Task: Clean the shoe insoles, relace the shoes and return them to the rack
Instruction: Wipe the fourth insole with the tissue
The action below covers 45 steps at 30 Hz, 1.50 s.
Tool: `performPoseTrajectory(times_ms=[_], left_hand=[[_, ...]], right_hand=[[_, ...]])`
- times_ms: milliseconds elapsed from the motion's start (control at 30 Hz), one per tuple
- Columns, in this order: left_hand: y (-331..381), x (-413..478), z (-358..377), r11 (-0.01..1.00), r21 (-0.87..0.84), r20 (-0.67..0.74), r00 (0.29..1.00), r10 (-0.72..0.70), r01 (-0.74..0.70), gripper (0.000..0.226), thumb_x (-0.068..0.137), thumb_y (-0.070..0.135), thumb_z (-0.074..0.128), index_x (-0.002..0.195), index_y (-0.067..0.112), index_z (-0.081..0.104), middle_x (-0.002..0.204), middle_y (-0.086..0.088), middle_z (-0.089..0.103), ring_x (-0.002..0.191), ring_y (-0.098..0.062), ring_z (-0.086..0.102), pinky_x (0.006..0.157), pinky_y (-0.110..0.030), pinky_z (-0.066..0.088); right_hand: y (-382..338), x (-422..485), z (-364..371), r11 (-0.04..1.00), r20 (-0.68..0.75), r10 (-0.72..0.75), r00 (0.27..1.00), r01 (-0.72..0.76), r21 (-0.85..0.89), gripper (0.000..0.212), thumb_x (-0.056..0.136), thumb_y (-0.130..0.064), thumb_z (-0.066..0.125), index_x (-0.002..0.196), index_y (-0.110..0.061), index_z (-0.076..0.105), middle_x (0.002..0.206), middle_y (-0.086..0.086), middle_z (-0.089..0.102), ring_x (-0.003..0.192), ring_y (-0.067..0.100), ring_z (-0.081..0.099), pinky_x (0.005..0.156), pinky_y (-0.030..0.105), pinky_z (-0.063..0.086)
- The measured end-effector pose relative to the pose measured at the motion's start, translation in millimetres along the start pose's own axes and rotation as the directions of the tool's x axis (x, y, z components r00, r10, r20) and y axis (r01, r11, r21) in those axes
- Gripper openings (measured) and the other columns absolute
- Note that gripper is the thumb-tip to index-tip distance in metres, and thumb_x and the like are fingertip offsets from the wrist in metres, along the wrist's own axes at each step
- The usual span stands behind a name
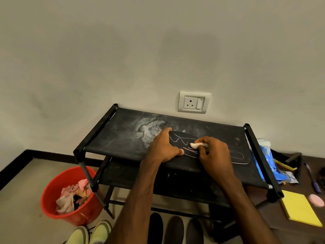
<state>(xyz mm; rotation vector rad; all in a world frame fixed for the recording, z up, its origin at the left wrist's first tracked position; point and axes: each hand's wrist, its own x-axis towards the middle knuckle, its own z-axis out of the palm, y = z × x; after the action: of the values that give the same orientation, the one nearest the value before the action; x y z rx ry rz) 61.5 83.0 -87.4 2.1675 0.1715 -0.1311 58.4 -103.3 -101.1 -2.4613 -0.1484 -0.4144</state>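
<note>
Right fingertips (204,140) pinch a small pale wad (195,144) and press it onto the dark insole (181,139). Left fingers (164,133) are spread, with thumb and index bracketing the insole's left end and holding it flat.

The insole lies on the top shelf of the black rack (123,134), right of centre. My right hand (215,154) hides its middle.

I read this as the wiping step. To do it well:
- Pin hard with the left hand (164,147), since the fabric shelf looks saggy.
- Use short strokes along the pale stitch lines, working toward the uncovered right end.

A white powdery smear (149,131) just left of the insole could re-soil it. A red bucket (51,187) of rags sits on the floor to the left. A blue packet (267,161), brush (284,164), pen (313,180) and yellow pad (299,208) are at right. Shoes (174,229) sit below. Nothing blocks the stroke.
</note>
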Motion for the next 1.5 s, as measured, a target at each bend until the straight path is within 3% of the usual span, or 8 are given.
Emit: performPoseTrajectory(times_ms=[367, 500, 633, 800, 1000, 1200, 1400, 1500], left_hand=[[2, -10, -5, 0.997, 0.073, -0.017, 1.0, 0.026, -0.024, 0.099, 0.058, 0.031, 0.098, 0.141, 0.024, 0.044, 0.138, -0.003, 0.042, 0.125, -0.021, 0.046, 0.102, -0.035, 0.045], [4, -9, -4, 0.99, 0.134, 0.008, 0.999, 0.039, -0.04, 0.098, 0.059, 0.035, 0.097, 0.14, 0.024, 0.044, 0.137, -0.003, 0.043, 0.126, -0.021, 0.046, 0.105, -0.041, 0.047], [4, -7, -4, 0.979, 0.19, 0.038, 0.997, 0.067, -0.073, 0.101, 0.055, 0.041, 0.096, 0.142, 0.027, 0.048, 0.135, -0.004, 0.046, 0.125, -0.024, 0.05, 0.104, -0.045, 0.049], [-6, 3, -3, 0.971, 0.215, 0.027, 0.995, 0.101, -0.105, 0.097, 0.032, 0.069, 0.082, 0.119, 0.03, 0.063, 0.116, 0.001, 0.061, 0.113, -0.021, 0.059, 0.092, -0.043, 0.056], [-12, 5, -5, 0.946, 0.303, 0.021, 0.993, 0.115, -0.116, 0.088, 0.054, 0.064, 0.089, 0.129, 0.034, 0.054, 0.124, 0.002, 0.053, 0.124, -0.021, 0.034, 0.1, -0.038, 0.041], [-11, 5, -7, 0.946, 0.297, 0.028, 0.991, 0.13, -0.132, 0.084, 0.055, 0.063, 0.09, 0.126, 0.032, 0.058, 0.122, 0.004, 0.059, 0.122, -0.02, 0.04, 0.103, -0.036, 0.037], [-11, 5, -8, 0.939, 0.306, 0.052, 0.987, 0.149, -0.158, 0.088, 0.058, 0.063, 0.089, 0.134, 0.036, 0.056, 0.127, 0.004, 0.057, 0.124, -0.019, 0.039, 0.102, -0.032, 0.033], [-10, 2, -11, 0.942, 0.294, 0.064, 0.986, 0.151, -0.163, 0.083, 0.061, 0.059, 0.089, 0.133, 0.034, 0.056, 0.126, 0.002, 0.054, 0.125, -0.019, 0.037, 0.103, -0.033, 0.032]], right_hand=[[-19, 5, -7, 0.999, 0.075, 0.016, 0.997, -0.013, -0.039, 0.02, 0.089, -0.008, 0.067, 0.097, -0.022, 0.079, 0.095, 0.001, 0.075, 0.085, 0.019, 0.069, 0.081, 0.046, 0.059], [-26, 19, -7, 0.994, 0.09, -0.004, 0.996, -0.006, 0.112, 0.021, 0.091, -0.007, 0.068, 0.103, -0.021, 0.079, 0.098, -0.001, 0.075, 0.085, 0.011, 0.068, 0.078, 0.038, 0.062], [-32, 41, 2, 0.99, 0.26, -0.077, 0.963, 0.044, 0.131, 0.026, 0.09, -0.009, 0.071, 0.105, -0.029, 0.078, 0.104, -0.007, 0.075, 0.093, 0.008, 0.067, 0.074, 0.018, 0.054], [-37, 59, 15, 0.984, 0.39, -0.177, 0.904, 0.164, 0.067, 0.025, 0.086, -0.018, 0.07, 0.095, -0.04, 0.079, 0.093, -0.012, 0.077, 0.088, 0.005, 0.07, 0.082, 0.035, 0.061], [-37, 55, 4, 0.935, 0.46, -0.345, 0.818, 0.343, 0.092, 0.021, 0.093, -0.021, 0.073, 0.112, -0.03, 0.079, 0.105, -0.011, 0.076, 0.077, -0.012, 0.06, 0.071, 0.003, 0.046], [-37, 54, 16, 0.921, 0.442, -0.357, 0.823, 0.388, 0.022, 0.033, 0.089, -0.004, 0.072, 0.112, -0.026, 0.08, 0.105, -0.001, 0.078, 0.087, 0.006, 0.067, 0.074, 0.007, 0.045], [-41, 57, 4, 0.921, 0.605, -0.363, 0.709, 0.372, 0.117, 0.032, 0.089, -0.006, 0.074, 0.106, -0.033, 0.081, 0.104, -0.013, 0.075, 0.082, -0.005, 0.064, 0.072, 0.009, 0.048], [-42, 58, 8, 0.921, 0.547, -0.35, 0.76, 0.385, 0.054, 0.032, 0.088, -0.007, 0.075, 0.104, -0.034, 0.081, 0.103, -0.011, 0.076, 0.08, 0.002, 0.067, 0.075, 0.023, 0.057]])
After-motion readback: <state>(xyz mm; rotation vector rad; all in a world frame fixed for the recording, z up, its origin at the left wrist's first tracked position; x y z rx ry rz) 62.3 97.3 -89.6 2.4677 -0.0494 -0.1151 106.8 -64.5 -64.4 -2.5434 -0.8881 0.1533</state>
